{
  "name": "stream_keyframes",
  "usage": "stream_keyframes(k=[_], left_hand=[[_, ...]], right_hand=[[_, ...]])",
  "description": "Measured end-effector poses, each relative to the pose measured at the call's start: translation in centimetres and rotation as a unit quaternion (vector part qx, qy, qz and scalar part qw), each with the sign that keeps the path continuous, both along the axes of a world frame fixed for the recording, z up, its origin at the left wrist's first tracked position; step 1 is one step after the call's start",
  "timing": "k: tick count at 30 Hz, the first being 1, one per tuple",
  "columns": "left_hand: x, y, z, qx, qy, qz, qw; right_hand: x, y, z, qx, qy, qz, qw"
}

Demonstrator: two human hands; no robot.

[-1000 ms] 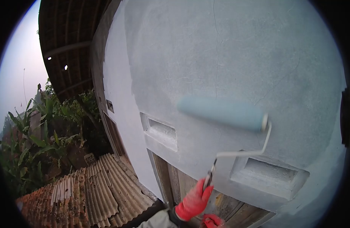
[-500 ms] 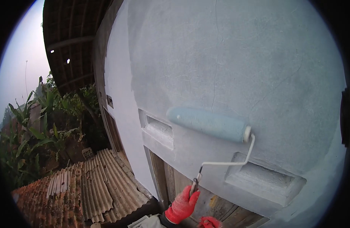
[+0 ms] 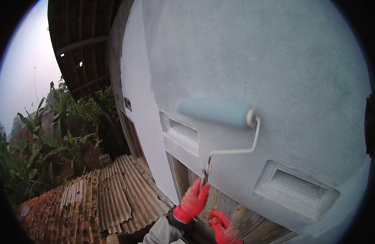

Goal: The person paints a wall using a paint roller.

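Note:
My left hand point(image 3: 191, 203), in a red glove, is closed around the handle of a paint roller point(image 3: 214, 112). The roller's pale blue sleeve lies over the grey wall point(image 3: 203, 61), tilted a little down to the right and slightly blurred. Its white bent wire frame runs from the sleeve's right end down to the handle. Lower and to the right, my right hand point(image 3: 226, 231), also red-gloved, has its fingers curled; what they hold, if anything, I cannot make out.
Two recessed vents point(image 3: 181, 134) point(image 3: 297, 189) are set in the wall above weathered wooden boards point(image 3: 224, 203). A corrugated and tiled roof point(image 3: 114, 195) lies at lower left, with plants point(image 3: 53, 134) beyond it. A dark roof underside point(image 3: 81, 44) hangs at upper left.
The roller has moved up the wall from its position half a second ago, away from the vents. My right hand has risen further into view. The camera view has shifted slightly.

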State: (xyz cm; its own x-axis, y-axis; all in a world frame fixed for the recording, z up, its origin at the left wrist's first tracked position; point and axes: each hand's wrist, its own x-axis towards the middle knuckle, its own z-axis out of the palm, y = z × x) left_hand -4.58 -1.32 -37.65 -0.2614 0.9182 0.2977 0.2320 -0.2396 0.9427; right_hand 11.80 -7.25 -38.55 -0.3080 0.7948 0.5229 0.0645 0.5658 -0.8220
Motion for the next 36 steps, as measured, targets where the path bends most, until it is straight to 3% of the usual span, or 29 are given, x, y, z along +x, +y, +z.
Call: stream_keyframes(k=[2, 4, 6, 7, 9, 12, 13, 15, 16, 19, 21, 23, 25, 28, 29, 31, 33, 36], left_hand=[[-0.1, -0.5, -2.0, 0.008, 0.013, -0.005, 1.000], [-0.7, -0.8, -1.2, 0.029, 0.060, 0.005, 0.998], [-2.4, 0.9, 2.9, 0.017, 0.024, -0.016, 0.999], [-3.1, 1.6, 5.6, 0.006, 0.013, -0.023, 1.000], [-3.6, 2.3, 10.0, 0.012, 0.030, -0.012, 0.999], [-3.7, 2.9, 7.8, 0.052, 0.046, -0.022, 0.997], [-3.7, 3.4, 4.0, 0.087, 0.056, -0.007, 0.995], [-2.9, 1.5, -1.0, 0.006, 0.031, -0.046, 0.998], [-2.8, 1.3, -4.5, 0.038, 0.073, -0.027, 0.996], [-3.4, 0.5, -2.7, 0.029, 0.067, -0.030, 0.997], [-4.7, 2.2, 1.7, 0.059, 0.079, -0.006, 0.995], [-5.6, 3.5, 6.4, 0.101, 0.096, -0.017, 0.990], [-4.9, 3.7, 8.3, 0.054, 0.066, -0.010, 0.996], [-3.4, 3.2, 1.6, 0.085, 0.068, -0.020, 0.994], [-2.5, 1.5, 0.3, 0.003, 0.061, -0.037, 0.997], [-1.5, -0.5, -3.2, -0.022, 0.060, -0.033, 0.997], [-2.1, -0.3, -2.7, -0.010, 0.062, -0.030, 0.998], [-3.9, 2.0, 2.4, 0.027, 0.062, -0.022, 0.997]], right_hand=[[-0.1, 0.7, -3.1, -0.020, -0.012, -0.003, 1.000], [-0.9, 1.1, -2.2, -0.044, -0.026, -0.006, 0.999], [-1.7, 1.9, -0.3, 0.115, -0.045, -0.017, 0.992], [-2.2, 1.7, 0.7, 0.112, -0.048, -0.018, 0.992], [-3.0, 0.9, 2.6, -0.124, 0.095, 0.069, 0.985], [-3.4, 0.8, 2.0, -0.120, 0.084, 0.087, 0.985], [-3.4, 0.7, 1.3, -0.121, 0.082, 0.088, 0.985], [-3.3, 0.8, -0.7, -0.225, 0.127, 0.144, 0.955], [-3.2, 1.3, -1.9, -0.223, 0.129, 0.143, 0.956], [-3.3, 1.5, -3.1, -0.254, 0.088, 0.131, 0.954], [-4.3, 1.1, 0.1, -0.068, 0.050, 0.028, 0.996], [-4.8, 1.9, 0.6, -0.077, 0.080, 0.063, 0.992], [-5.1, 2.3, 0.6, -0.156, 0.116, 0.095, 0.976], [-4.7, 1.6, -2.1, -0.067, 0.059, 0.027, 0.996], [-4.0, 1.4, -2.6, -0.067, 0.056, 0.028, 0.996], [-2.6, 1.2, -3.4, -0.158, -0.051, 0.040, 0.985], [-2.9, 1.3, -4.5, -0.155, -0.020, 0.053, 0.986], [-2.7, 0.9, -2.7, -0.136, -0.015, 0.064, 0.988]])
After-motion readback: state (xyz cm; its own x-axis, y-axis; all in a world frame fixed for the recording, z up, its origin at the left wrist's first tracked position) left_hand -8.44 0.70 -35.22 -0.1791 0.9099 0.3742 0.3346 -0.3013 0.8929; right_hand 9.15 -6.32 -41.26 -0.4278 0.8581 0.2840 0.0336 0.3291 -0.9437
